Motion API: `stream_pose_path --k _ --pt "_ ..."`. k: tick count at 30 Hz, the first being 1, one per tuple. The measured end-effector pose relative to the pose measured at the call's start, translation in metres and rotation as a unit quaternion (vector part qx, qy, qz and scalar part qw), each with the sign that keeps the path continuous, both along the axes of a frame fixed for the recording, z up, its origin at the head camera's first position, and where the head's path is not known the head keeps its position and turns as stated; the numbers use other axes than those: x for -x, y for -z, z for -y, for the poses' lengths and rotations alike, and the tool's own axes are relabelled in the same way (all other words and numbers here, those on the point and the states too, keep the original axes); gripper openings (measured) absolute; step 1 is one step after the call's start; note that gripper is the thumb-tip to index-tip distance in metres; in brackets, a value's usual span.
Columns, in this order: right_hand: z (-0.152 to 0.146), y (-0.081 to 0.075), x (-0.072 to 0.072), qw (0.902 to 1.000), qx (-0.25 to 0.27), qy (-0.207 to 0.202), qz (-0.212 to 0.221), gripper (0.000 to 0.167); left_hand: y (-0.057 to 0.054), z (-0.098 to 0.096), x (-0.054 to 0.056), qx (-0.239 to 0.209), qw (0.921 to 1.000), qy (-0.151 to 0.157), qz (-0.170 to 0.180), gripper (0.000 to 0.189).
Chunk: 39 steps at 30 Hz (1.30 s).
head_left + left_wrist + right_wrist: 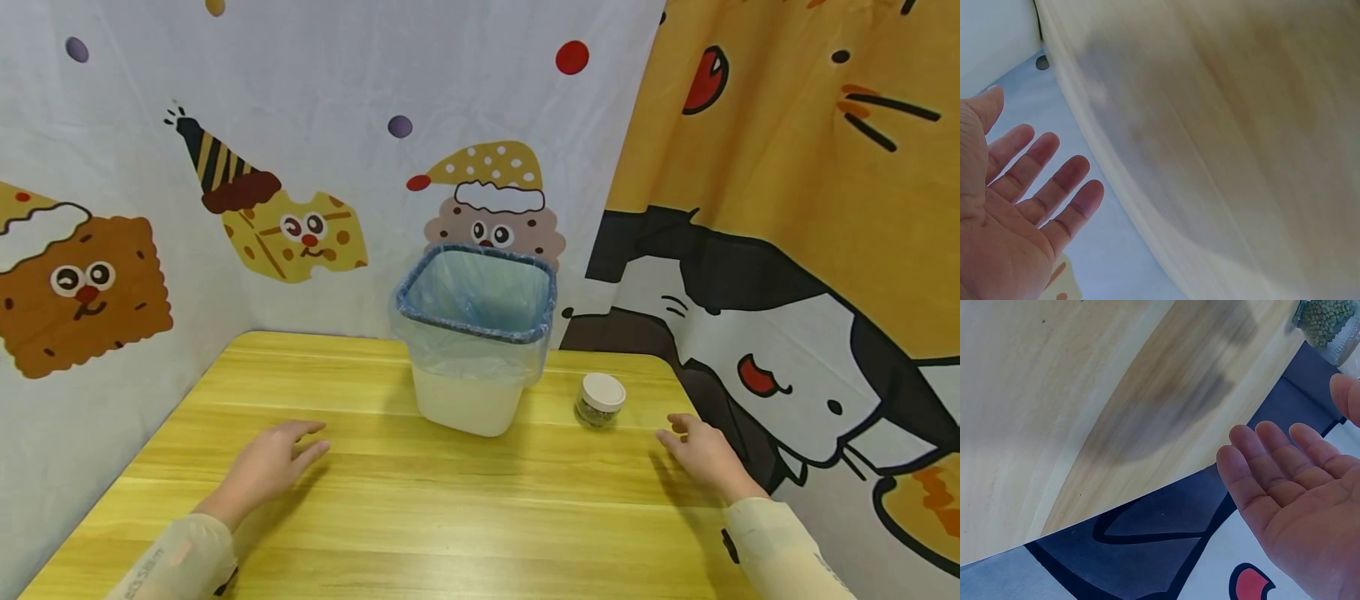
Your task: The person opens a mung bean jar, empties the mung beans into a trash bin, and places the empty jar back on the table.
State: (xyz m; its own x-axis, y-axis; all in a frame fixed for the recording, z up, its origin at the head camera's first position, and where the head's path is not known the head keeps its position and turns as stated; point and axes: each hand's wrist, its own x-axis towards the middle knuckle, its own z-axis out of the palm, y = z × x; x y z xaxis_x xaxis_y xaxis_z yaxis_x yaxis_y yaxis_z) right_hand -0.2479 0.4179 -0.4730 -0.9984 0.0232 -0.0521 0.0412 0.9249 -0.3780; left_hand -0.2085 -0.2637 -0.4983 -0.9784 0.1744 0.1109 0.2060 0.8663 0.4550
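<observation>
My left hand hovers above the left part of the table, fingers relaxed and holding nothing. In the left wrist view its palm and spread fingers show. On the right, my right hand is over the table's right edge, also holding nothing, its fingers loosely extended in the right wrist view. Nearest to it is a small clear jar with a white lid, partly filled with green beans or grains. Between the hands, farther back, stands a white bin lined with a translucent bag under a blue rim.
The wood-grain table reaches back to a white curtain printed with cartoon food. A yellow curtain with cartoon animals hangs along the right side. The bin stands near the table's back edge, with the jar to its right.
</observation>
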Motion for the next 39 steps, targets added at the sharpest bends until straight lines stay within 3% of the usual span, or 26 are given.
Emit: stream_pose_path --k 12,20,27,39 --pt "0.007 0.003 0.002 0.9996 0.025 -0.011 0.006 0.067 -0.003 -0.009 -0.004 0.003 0.9999 0.013 0.005 0.048" --pt "0.011 0.01 0.004 0.9986 0.045 -0.027 0.009 0.077 -0.003 -0.019 -0.01 -0.004 0.9996 0.021 -0.018 0.046" --pt "0.015 0.009 0.004 0.9978 0.058 -0.017 0.027 0.085 -0.004 -0.027 -0.015 -0.017 0.9994 0.025 -0.017 0.045" --pt "0.025 0.01 0.007 0.9957 0.084 -0.007 0.039 0.102 -0.005 -0.044 -0.022 -0.024 0.9967 0.042 -0.064 0.044"
